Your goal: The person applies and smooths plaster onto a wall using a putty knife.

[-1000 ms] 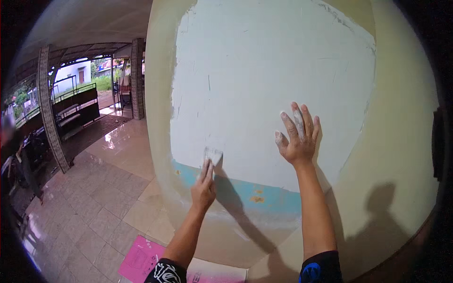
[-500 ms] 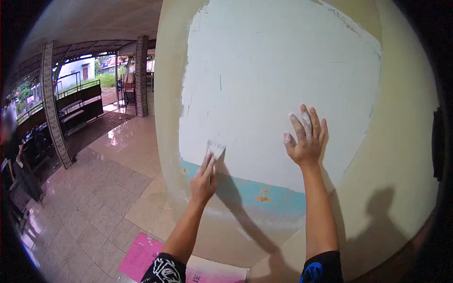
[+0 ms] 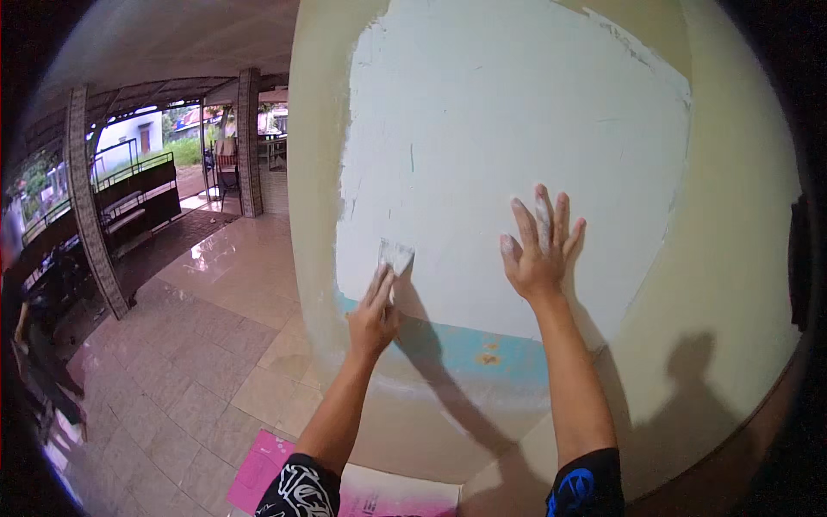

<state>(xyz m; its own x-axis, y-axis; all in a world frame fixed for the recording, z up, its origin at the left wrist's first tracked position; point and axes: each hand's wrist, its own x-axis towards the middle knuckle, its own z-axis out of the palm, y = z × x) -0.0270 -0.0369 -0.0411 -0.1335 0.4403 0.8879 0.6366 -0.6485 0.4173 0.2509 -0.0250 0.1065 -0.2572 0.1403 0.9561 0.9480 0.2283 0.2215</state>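
My left hand grips a putty knife smeared with white filler, its blade against the left lower part of a large white filled patch on the beige wall. My right hand lies on the same patch further right, fingers spread, with pale dust on them. Below the patch runs a turquoise band with rusty-brown spots, fading into chalky smears.
At the left are a tiled floor, two pillars, a railing and an opening onto greenery. A person is partly in view at the far left edge. A pink sheet lies at the wall's foot.
My left hand and the putty knife have moved up along the patch. My right hand stays spread on it, shifting slightly. The person at the left has changed position.
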